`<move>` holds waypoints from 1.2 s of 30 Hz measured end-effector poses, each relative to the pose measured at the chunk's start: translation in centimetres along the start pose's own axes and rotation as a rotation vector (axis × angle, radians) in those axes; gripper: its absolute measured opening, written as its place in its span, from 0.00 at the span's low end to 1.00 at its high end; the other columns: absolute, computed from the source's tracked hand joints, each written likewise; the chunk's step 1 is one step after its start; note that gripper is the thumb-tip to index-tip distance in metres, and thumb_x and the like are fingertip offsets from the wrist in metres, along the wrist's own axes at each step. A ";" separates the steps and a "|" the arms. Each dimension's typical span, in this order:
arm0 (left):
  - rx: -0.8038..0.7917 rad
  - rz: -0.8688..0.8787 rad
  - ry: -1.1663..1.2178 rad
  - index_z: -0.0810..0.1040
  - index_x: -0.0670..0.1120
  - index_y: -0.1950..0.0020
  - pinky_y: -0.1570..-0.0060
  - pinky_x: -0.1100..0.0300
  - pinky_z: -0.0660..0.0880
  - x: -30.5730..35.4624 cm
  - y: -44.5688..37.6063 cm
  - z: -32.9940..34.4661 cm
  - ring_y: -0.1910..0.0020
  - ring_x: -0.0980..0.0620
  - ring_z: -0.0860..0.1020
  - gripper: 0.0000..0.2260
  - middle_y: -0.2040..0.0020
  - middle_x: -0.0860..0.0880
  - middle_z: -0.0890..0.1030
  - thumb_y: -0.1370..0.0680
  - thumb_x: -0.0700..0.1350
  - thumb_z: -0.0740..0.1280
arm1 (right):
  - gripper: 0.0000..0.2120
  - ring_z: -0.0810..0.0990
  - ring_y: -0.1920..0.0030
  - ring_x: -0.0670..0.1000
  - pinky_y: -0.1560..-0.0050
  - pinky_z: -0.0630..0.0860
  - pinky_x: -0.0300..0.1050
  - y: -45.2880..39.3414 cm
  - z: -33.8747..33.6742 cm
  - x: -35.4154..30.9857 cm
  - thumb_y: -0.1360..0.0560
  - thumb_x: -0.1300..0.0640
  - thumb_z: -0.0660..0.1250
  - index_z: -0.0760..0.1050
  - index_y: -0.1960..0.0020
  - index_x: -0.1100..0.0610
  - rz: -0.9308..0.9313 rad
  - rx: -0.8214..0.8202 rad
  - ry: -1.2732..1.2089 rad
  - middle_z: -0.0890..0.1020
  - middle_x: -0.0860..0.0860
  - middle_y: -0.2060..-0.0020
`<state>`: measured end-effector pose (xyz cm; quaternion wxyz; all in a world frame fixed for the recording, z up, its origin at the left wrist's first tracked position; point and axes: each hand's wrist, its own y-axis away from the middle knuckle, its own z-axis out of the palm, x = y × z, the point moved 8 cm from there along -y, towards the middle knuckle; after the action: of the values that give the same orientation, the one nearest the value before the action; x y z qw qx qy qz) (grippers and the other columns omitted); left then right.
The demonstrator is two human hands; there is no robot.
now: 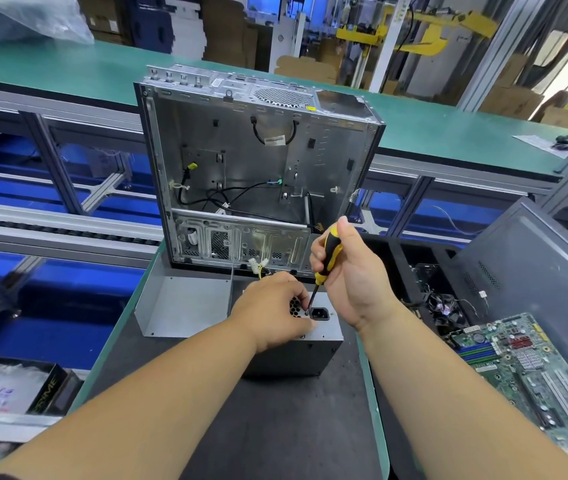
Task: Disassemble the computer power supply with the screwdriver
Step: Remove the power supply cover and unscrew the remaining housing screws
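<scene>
Screwdriver (326, 258) first: my right hand (352, 271) is wrapped around its black-and-yellow handle, thumb on top, the shaft slanting down and left so the tip meets a screw just left of the power socket (319, 313). My left hand (272, 311) lies on top of the power supply (293, 351), fingers curled down beside the tip; they seem to be steadying the tip or the screw, though I can't tell whether they actually pinch anything.

The supply stands on end at the far edge of the dark mat (275, 427), socket face up, right in front of the open case (258, 174), which stands upright at the mat's far end. A loose grey panel (178, 306) lies to its left, touching or nearly so. A motherboard (532, 372) sits off the mat's right edge, well apart.

I judge the supply to be a stiff sheet-metal box, fairly heavy for its bulk, with smooth sides that could slide on the mat under downward pressure. Its wire bundle (260, 266) at the far side is the soft part and no place to pull. I'd brace it with a flat palm on the top face or by gripping two opposite side walls, keeping clear of the fan grille (295, 305). The screw is small and easily dropped; sheet edges may be sharp.
</scene>
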<state>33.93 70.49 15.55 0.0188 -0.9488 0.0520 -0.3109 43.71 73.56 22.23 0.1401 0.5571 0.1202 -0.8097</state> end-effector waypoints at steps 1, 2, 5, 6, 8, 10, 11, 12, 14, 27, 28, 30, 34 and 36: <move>0.000 -0.001 0.001 0.73 0.60 0.61 0.50 0.57 0.71 0.0 0.0 0.0 0.48 0.56 0.73 0.09 0.50 0.61 0.73 0.33 0.60 0.72 | 0.18 0.66 0.67 0.50 0.62 0.67 0.41 0.1 0.2 0.0 0.16 0.47 0.55 0.69 0.60 0.57 -0.002 -0.028 0.017 0.69 0.51 0.68; -0.003 0.000 0.001 0.73 0.60 0.61 0.50 0.57 0.70 0.0 0.0 -0.1 0.48 0.56 0.73 0.10 0.50 0.61 0.72 0.33 0.60 0.72 | 0.19 0.65 0.67 0.50 0.63 0.67 0.41 0.1 0.5 0.0 0.16 0.47 0.55 0.70 0.61 0.57 -0.008 -0.062 0.040 0.69 0.51 0.69; -0.013 0.004 -0.009 0.72 0.60 0.62 0.47 0.56 0.72 0.1 -0.1 -0.1 0.47 0.55 0.73 0.10 0.49 0.61 0.72 0.33 0.60 0.72 | 0.20 0.62 0.70 0.50 0.67 0.64 0.40 0.1 1.3 -0.1 0.19 0.47 0.55 0.70 0.64 0.56 -0.008 -0.156 0.062 0.66 0.51 0.72; -0.011 0.004 -0.009 0.72 0.60 0.61 0.46 0.56 0.72 0.1 0.0 -0.1 0.47 0.55 0.73 0.10 0.49 0.61 0.72 0.33 0.60 0.72 | 0.20 0.61 0.71 0.50 0.68 0.62 0.41 0.0 1.4 -0.2 0.19 0.48 0.55 0.70 0.66 0.57 -0.003 -0.171 0.051 0.64 0.51 0.73; -0.008 0.013 -0.021 0.73 0.60 0.60 0.46 0.55 0.71 0.2 0.0 -0.1 0.47 0.54 0.74 0.10 0.49 0.60 0.74 0.33 0.60 0.71 | 0.20 0.58 0.73 0.50 0.70 0.58 0.42 -0.4 1.4 -0.3 0.21 0.49 0.54 0.67 0.68 0.57 0.011 -0.182 0.032 0.61 0.50 0.75; -0.011 0.033 -0.059 0.72 0.59 0.58 0.49 0.55 0.70 0.4 -0.1 0.0 0.49 0.54 0.74 0.12 0.52 0.59 0.74 0.33 0.62 0.71 | 0.22 0.56 0.75 0.49 0.72 0.56 0.42 -0.8 1.5 -0.2 0.20 0.50 0.53 0.66 0.69 0.58 0.029 -0.198 0.023 0.60 0.50 0.77; -0.019 0.046 -0.085 0.70 0.59 0.56 0.51 0.55 0.68 0.5 -0.1 0.1 0.51 0.53 0.74 0.15 0.53 0.58 0.75 0.33 0.64 0.70 | 0.22 0.55 0.75 0.49 0.72 0.55 0.42 -1.0 1.6 -0.1 0.19 0.49 0.52 0.66 0.68 0.58 0.038 -0.206 0.017 0.60 0.49 0.77; -0.030 0.063 -0.118 0.68 0.59 0.55 0.52 0.55 0.66 0.7 -0.1 0.2 0.52 0.53 0.73 0.18 0.53 0.58 0.75 0.34 0.67 0.69 | 0.22 0.55 0.75 0.49 0.71 0.54 0.43 -1.1 1.7 -0.1 0.19 0.47 0.52 0.66 0.67 0.59 0.048 -0.213 0.007 0.61 0.50 0.77; -0.053 0.092 -0.182 0.64 0.59 0.55 0.52 0.55 0.63 0.9 0.0 0.5 0.53 0.53 0.72 0.23 0.54 0.59 0.73 0.36 0.72 0.67 | 0.20 0.56 0.74 0.49 0.68 0.52 0.46 -1.1 1.8 0.0 0.20 0.45 0.55 0.67 0.63 0.58 0.069 -0.220 -0.010 0.63 0.50 0.76; -0.092 0.098 -0.216 0.65 0.59 0.50 0.50 0.56 0.63 0.6 -0.5 1.1 0.50 0.55 0.71 0.30 0.50 0.60 0.73 0.40 0.76 0.67 | 0.17 0.74 0.67 0.49 0.57 0.75 0.45 -0.7 -1.5 -0.8 0.18 0.52 0.60 0.74 0.61 0.59 0.064 0.027 -0.057 0.74 0.52 0.69; -0.089 0.097 -0.214 0.65 0.59 0.50 0.50 0.56 0.63 0.5 -0.5 1.1 0.50 0.55 0.71 0.30 0.51 0.60 0.73 0.40 0.76 0.68 | 0.19 0.70 0.68 0.50 0.58 0.72 0.45 -0.6 -1.2 -0.8 0.17 0.51 0.56 0.73 0.62 0.59 0.052 0.024 -0.055 0.71 0.53 0.71; -0.087 0.100 -0.214 0.65 0.59 0.51 0.51 0.56 0.63 0.6 -0.6 1.1 0.52 0.55 0.71 0.30 0.51 0.60 0.73 0.40 0.75 0.68 | 0.22 0.65 0.70 0.50 0.61 0.66 0.44 -0.5 -0.7 -0.7 0.15 0.51 0.52 0.71 0.64 0.59 0.030 0.015 -0.031 0.66 0.52 0.74; -0.091 0.093 -0.210 0.64 0.58 0.52 0.52 0.56 0.62 0.5 -0.6 1.0 0.53 0.54 0.71 0.29 0.52 0.59 0.73 0.40 0.75 0.69 | 0.24 0.60 0.71 0.50 0.67 0.63 0.42 -0.6 0.3 -0.6 0.16 0.45 0.51 0.70 0.62 0.60 0.007 -0.056 -0.013 0.63 0.51 0.75; -0.085 0.092 -0.213 0.63 0.58 0.54 0.53 0.55 0.62 0.6 -0.5 0.8 0.53 0.54 0.71 0.29 0.53 0.59 0.73 0.40 0.75 0.69 | 0.20 0.60 0.71 0.51 0.67 0.63 0.43 -0.6 0.7 -0.5 0.20 0.44 0.56 0.70 0.60 0.58 0.027 -0.106 0.004 0.63 0.51 0.75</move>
<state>34.93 70.97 15.24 -0.0018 -0.9731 0.1063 -0.2045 43.02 73.91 23.00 0.1800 0.5521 0.1559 -0.7991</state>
